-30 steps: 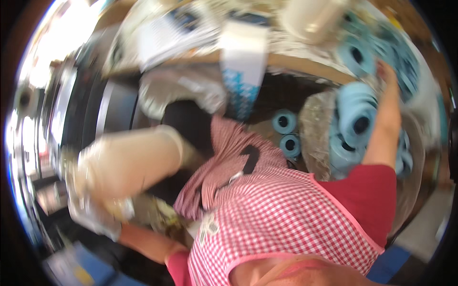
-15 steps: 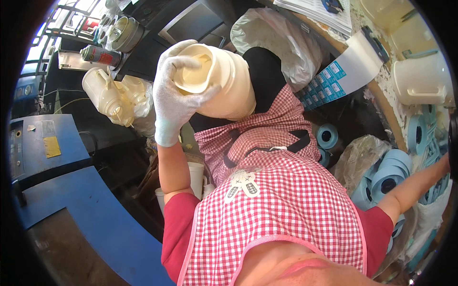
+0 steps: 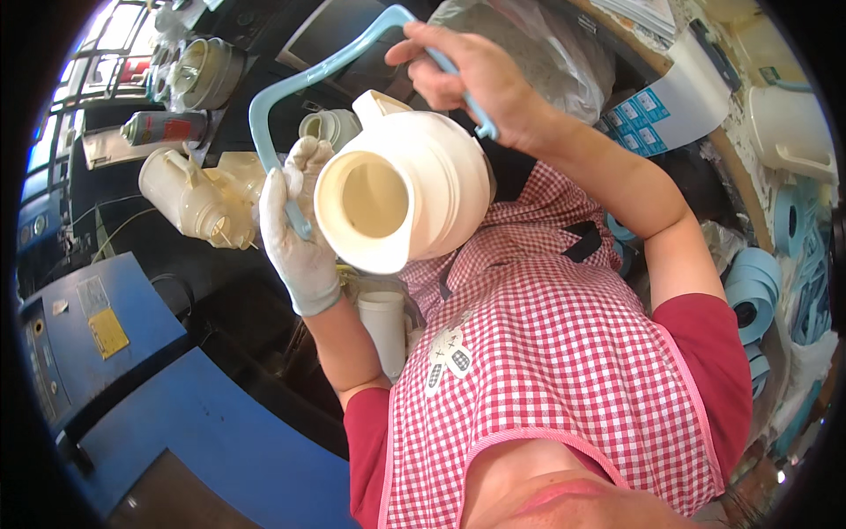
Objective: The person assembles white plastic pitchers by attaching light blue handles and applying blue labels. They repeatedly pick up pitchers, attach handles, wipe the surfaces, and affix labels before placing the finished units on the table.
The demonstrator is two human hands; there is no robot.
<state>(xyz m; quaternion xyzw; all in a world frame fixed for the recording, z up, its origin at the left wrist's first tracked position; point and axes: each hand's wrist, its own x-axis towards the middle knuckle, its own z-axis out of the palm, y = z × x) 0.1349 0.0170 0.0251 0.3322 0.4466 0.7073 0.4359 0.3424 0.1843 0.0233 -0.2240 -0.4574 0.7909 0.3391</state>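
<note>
A cream plastic jug body point(image 3: 445, 181), with a wide round mouth and a spout, lies tilted over my lap, its mouth facing me. My right hand point(image 3: 485, 84) is bare and grips one arm of a light blue bent handle point(image 3: 322, 69) above the jug. The handle arches over to my gloved left hand point(image 3: 295, 251), closed around its other end beside the jug's mouth. Part of the left fingers is hidden behind the jug. The handle's two ends appear apart from the jug, one on each side.
Blue machine panels point(image 3: 211, 423) fill the lower left. Cream jug parts point(image 3: 181, 189) and a spray can point(image 3: 163, 129) lie at upper left. Light blue rings point(image 3: 753, 278) are piled at right, below a white jug point(image 3: 793, 128). A sticker sheet point(image 3: 679, 106) hangs off the bench edge.
My right hand has come in from the far right with the blue handle. The jug has moved down and right, and my left hand has shifted from its rim to the handle's end.
</note>
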